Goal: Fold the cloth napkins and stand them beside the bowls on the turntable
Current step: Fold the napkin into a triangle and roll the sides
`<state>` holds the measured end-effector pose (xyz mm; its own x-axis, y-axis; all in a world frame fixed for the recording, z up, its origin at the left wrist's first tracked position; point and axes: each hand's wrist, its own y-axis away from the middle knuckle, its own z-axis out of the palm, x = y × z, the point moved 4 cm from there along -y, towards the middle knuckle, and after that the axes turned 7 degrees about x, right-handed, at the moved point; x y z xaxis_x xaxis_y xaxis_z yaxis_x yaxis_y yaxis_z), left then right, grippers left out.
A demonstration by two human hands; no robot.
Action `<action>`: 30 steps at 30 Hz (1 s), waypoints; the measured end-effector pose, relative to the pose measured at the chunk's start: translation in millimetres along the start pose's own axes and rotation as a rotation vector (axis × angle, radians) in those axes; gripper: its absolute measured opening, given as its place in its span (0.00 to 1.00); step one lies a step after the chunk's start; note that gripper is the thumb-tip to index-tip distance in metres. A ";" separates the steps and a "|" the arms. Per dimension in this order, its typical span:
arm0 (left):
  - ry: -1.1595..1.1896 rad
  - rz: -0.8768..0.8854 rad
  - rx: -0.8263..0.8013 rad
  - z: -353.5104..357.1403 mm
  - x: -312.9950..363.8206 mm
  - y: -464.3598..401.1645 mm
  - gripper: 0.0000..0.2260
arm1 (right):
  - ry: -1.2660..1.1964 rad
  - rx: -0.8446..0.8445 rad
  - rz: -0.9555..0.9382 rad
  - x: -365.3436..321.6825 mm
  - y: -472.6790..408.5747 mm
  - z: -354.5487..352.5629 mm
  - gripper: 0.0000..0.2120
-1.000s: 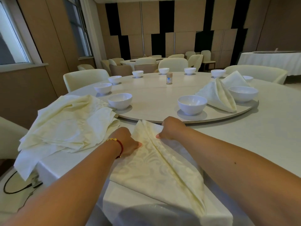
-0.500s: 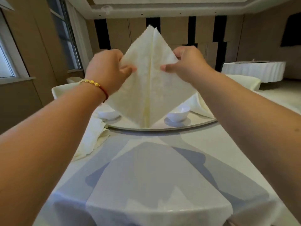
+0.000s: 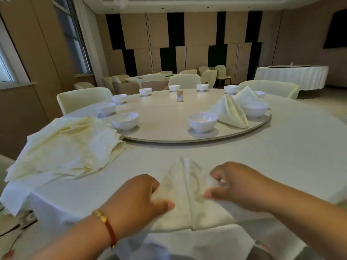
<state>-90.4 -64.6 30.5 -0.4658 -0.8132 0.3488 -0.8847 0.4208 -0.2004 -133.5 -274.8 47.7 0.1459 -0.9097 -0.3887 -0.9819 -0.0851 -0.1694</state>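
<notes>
A cream napkin [image 3: 187,196] folded into a triangle lies flat on the white tablecloth near the front edge, its point aimed at the turntable [image 3: 169,119]. My left hand [image 3: 139,199] pinches its left side and my right hand [image 3: 236,186] pinches its right side. A pile of unfolded napkins [image 3: 71,147] lies at the left. On the turntable's right part a folded napkin [image 3: 229,111] stands between two white bowls [image 3: 202,121] [image 3: 254,109], with a second folded napkin [image 3: 247,95] behind it.
More white bowls [image 3: 124,121] ring the turntable's rim, and a small brown jar [image 3: 179,96] stands near its middle. Cream chairs [image 3: 84,99] surround the table. Another clothed table [image 3: 293,76] stands at the back right.
Both hands lifted the napkin off the table, held it up in the air as a triangle, and have now brought it down flat on the tablecloath near the front edge.
</notes>
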 end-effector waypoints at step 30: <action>0.012 -0.267 -0.179 19.1 -10.7 -65.2 0.16 | 0.115 0.045 0.196 31.3 -54.6 34.2 0.20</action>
<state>-27.4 -91.0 22.3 -0.2158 -0.9001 0.3785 -0.9641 0.2579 0.0637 -71.2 -284.7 13.8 -0.0645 -0.9476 -0.3128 -0.9833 0.1138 -0.1421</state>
